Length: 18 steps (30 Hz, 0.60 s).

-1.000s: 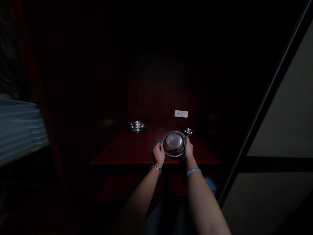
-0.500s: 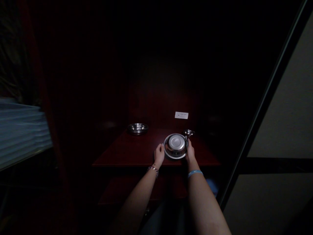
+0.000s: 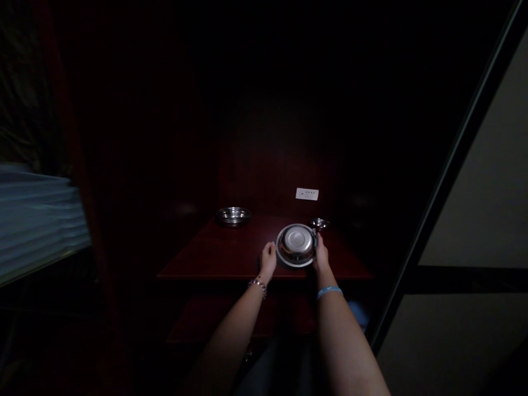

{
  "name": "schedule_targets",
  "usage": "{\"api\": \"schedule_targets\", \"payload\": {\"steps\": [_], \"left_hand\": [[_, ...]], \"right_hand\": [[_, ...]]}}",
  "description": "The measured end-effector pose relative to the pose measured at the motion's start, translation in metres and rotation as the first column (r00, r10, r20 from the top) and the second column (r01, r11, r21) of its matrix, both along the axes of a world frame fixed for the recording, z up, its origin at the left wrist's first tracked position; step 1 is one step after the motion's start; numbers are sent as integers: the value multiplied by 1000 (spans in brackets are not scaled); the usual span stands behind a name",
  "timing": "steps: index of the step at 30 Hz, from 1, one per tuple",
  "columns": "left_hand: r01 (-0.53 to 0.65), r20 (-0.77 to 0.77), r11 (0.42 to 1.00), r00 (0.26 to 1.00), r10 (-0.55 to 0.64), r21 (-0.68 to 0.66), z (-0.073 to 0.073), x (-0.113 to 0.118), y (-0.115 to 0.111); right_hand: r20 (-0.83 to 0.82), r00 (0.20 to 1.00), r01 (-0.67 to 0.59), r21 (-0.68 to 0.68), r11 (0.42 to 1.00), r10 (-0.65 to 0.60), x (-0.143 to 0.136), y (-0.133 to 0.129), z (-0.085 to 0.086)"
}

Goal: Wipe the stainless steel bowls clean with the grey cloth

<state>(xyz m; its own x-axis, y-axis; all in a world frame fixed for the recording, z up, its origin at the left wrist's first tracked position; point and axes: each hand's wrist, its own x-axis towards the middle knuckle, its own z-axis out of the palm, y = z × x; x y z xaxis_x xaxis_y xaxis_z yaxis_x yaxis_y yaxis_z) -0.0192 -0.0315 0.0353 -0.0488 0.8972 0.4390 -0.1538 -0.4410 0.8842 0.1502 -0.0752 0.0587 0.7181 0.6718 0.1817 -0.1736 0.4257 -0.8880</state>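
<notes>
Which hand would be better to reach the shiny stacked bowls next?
Probably the left hand. It looks nearer to the stacked bowls. The right hand is farther away and seems to be holding the tipped bowl by its right side.

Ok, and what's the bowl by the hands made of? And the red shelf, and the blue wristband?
The bowl looks like polished metal, maybe stainless steel: it's silvery with bright shine. The shelf seems to be wood or wood-look board, smooth and dark red with a faint sheen. The wristband could be rubber or cloth; it's too small to tell.
</notes>
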Motion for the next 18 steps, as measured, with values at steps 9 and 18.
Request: {"api": "schedule_targets", "payload": {"steps": [9, 18], "left_hand": [[-39, 180, 979, 981, 75, -198, -11, -1, 16], [25, 105, 1000, 994, -24, -10, -14, 0, 16]], "right_hand": [[-188, 981, 36, -32, 999, -41, -1, 7, -1], [-219, 976, 20, 32, 999, -12, 10, 3, -3]]}}
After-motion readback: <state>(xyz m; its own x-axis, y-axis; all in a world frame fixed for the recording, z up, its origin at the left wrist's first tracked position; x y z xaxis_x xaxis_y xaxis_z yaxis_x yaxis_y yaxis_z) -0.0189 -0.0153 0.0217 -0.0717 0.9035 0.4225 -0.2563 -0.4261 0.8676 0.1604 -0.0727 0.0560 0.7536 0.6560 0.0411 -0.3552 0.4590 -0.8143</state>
